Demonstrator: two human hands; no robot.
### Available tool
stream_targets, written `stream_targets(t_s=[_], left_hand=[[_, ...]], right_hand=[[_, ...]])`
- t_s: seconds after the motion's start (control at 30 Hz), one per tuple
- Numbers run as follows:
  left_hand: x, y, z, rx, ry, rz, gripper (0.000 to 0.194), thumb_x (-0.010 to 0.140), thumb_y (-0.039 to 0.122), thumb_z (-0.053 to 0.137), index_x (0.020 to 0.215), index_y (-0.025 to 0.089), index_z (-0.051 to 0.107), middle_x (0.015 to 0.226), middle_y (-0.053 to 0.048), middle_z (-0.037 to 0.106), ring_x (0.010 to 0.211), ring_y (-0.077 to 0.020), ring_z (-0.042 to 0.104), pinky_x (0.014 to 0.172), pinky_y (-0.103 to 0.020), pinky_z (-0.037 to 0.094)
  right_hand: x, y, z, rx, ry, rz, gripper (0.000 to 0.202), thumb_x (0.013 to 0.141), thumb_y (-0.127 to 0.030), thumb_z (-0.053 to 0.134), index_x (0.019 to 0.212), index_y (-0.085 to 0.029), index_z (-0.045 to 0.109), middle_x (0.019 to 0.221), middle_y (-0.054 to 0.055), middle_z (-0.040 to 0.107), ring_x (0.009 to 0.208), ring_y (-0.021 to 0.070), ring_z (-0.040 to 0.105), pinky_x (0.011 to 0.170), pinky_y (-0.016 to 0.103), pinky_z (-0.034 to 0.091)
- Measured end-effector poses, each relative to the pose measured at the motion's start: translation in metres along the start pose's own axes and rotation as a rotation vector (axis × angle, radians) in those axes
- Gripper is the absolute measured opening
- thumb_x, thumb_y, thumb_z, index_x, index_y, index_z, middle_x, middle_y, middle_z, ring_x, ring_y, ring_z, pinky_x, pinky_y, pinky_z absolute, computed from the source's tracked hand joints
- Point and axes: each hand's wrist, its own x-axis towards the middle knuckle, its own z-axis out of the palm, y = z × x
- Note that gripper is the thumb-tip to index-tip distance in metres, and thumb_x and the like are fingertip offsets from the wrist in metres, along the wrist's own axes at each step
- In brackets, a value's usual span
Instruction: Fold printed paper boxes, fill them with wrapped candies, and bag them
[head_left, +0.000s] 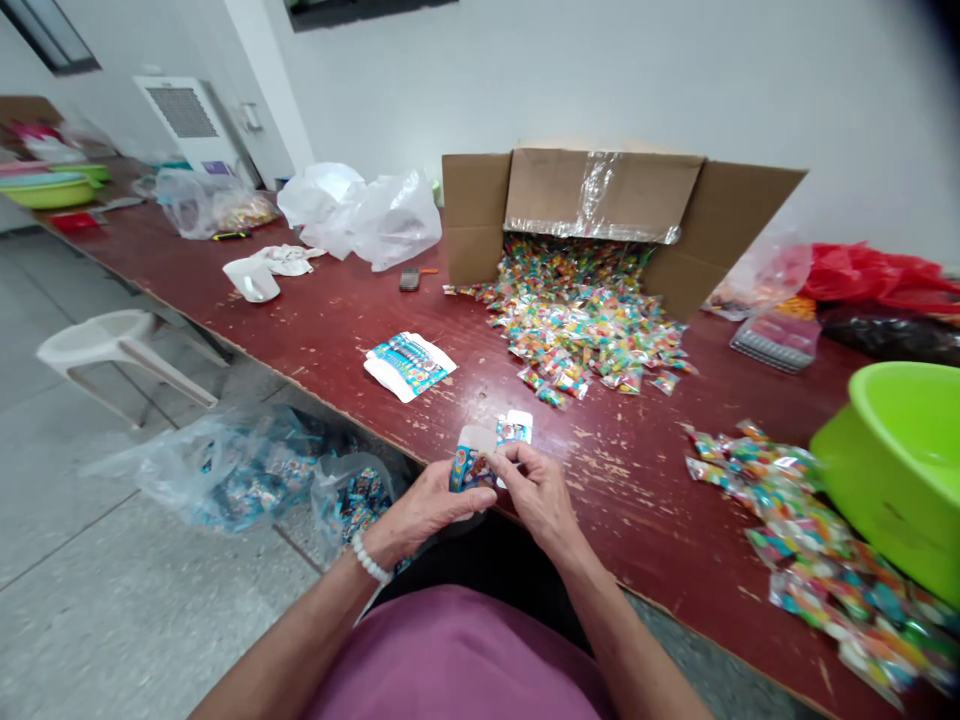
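At the table's front edge my left hand point(429, 505) grips a small blue printed cardboard box point(463, 464) with a white flap up. My right hand point(541, 495) has its fingers closed at the box's right side; whether a candy packet is between them is hidden. Just beyond lies another small printed box point(515, 427), partly covered by the right hand. A stack of flat printed cartons point(410, 366) rests to the left. Farther off, small clear packets of colourful candy point(585, 325) spill from a large open cardboard box point(604, 190).
A green basin point(892, 470) stands at the right, with more candy packets point(806, 520) beside it. Plastic bags point(375, 215), a white mug point(252, 279) and a small orange-handled tool point(414, 279) sit farther back. Filled bags point(255, 470) and a white stool point(120, 340) occupy the floor at left.
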Motion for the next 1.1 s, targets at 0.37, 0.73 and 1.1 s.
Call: stream_targets(t_s=[0.37,0.73,1.1], left_hand=[[-0.011,0.002,0.013,-0.036,0.322,0.150,0.067,0.084,0.029,0.072,0.142,0.024,0.039,0.099,-0.003,0.071,0.083,-0.0164,0.070,0.075,-0.028,0.058],[-0.007,0.000,0.005,0.041,0.215,0.118,0.024,0.089,0.037,0.067,0.106,0.020,0.064,0.095,-0.002,0.068,0.083,-0.0138,0.062,0.071,-0.022,0.051],[-0.012,-0.002,0.007,-0.240,0.245,-0.021,0.050,0.081,0.048,0.076,0.113,0.022,0.048,0.089,0.000,0.068,0.072,-0.0138,0.067,0.064,-0.024,0.052]], right_hand=[[-0.004,0.000,0.018,0.423,0.101,0.092,0.052,0.082,-0.040,0.072,0.127,-0.026,0.052,0.089,-0.001,0.072,0.078,0.0172,0.067,0.069,0.028,0.054],[0.007,-0.002,-0.002,0.353,0.036,0.158,0.033,0.066,-0.046,0.083,0.076,-0.018,0.069,0.068,-0.001,0.066,0.062,0.0138,0.058,0.061,0.027,0.048],[0.000,0.010,-0.001,0.197,-0.011,-0.022,0.023,0.080,-0.044,0.075,0.081,-0.021,0.072,0.075,0.003,0.068,0.067,0.0170,0.060,0.058,0.028,0.047]])
